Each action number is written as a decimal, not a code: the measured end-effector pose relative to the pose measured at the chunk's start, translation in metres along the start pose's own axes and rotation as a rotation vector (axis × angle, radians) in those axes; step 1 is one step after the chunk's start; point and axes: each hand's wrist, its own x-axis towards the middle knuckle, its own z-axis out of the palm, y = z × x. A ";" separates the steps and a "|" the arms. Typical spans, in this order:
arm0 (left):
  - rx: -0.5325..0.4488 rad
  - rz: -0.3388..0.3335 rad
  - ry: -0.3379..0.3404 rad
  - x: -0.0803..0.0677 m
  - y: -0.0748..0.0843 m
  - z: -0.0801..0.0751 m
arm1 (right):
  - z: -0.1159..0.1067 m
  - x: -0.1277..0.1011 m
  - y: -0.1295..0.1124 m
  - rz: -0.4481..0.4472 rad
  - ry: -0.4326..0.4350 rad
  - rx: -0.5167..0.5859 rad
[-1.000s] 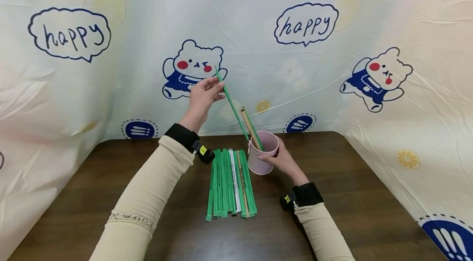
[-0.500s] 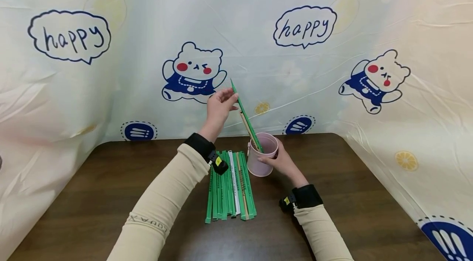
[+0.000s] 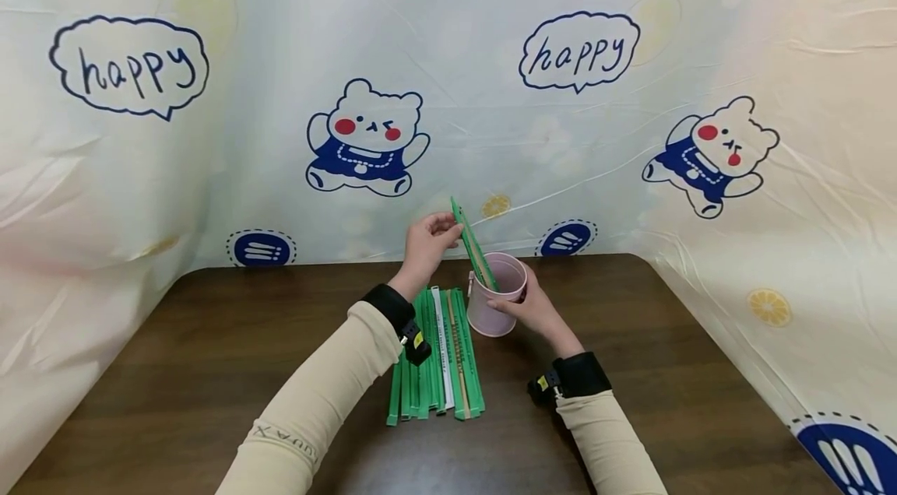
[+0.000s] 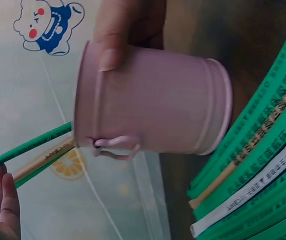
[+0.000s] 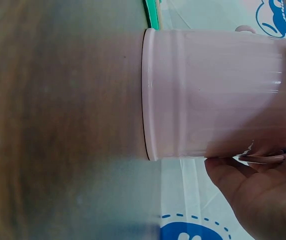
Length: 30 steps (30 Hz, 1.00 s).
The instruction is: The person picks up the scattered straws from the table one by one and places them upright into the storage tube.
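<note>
My left hand (image 3: 429, 247) pinches the upper part of a slim green paper-wrapped stick (image 4: 28, 144) with printed lettering. Its lower end slants into a pink metal bucket (image 3: 487, 316). A tan stick (image 4: 47, 154) and another green one lean in the same bucket, close beside it. On the other side, my right hand (image 3: 534, 308) grips the bucket, thumb on the near wall near the rim and fingers around the right. Left of the bucket, a row of green sticks (image 3: 420, 386) lies on the table, with a white stick (image 3: 444, 347) and a tan one among them.
The brown wooden table (image 3: 175, 378) ends at a printed cloth backdrop (image 3: 476, 129) just behind the bucket. A small handle (image 4: 118, 145) sticks out from the bucket's side. My left forearm (image 3: 315, 394) reaches over the row's left part.
My left hand has moved right and down with the green stick, which now sits lower, beside the sticks in the bucket. My right hand and the bucket stay nearly still.
</note>
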 end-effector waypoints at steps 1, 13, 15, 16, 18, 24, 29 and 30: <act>0.003 -0.006 0.000 -0.001 -0.002 0.001 | -0.001 -0.002 -0.005 0.002 -0.004 0.004; 0.087 -0.034 0.009 -0.003 -0.010 0.004 | -0.005 0.001 -0.018 -0.016 -0.014 0.011; 0.084 -0.039 0.011 -0.004 -0.011 0.006 | -0.003 0.007 -0.008 -0.028 -0.006 0.014; 0.079 -0.042 0.013 -0.004 -0.011 0.006 | -0.003 0.009 -0.002 -0.032 0.001 0.017; 0.068 -0.045 0.019 -0.004 -0.012 0.008 | -0.002 0.012 0.005 -0.041 0.013 0.016; 0.086 -0.061 0.030 -0.006 -0.017 0.010 | -0.002 0.009 0.009 -0.036 0.023 0.000; 0.093 -0.069 0.034 -0.009 -0.025 0.010 | -0.001 0.005 0.011 -0.022 0.018 -0.004; 0.092 -0.068 0.033 -0.010 -0.027 0.009 | -0.001 0.005 0.012 -0.020 0.019 -0.003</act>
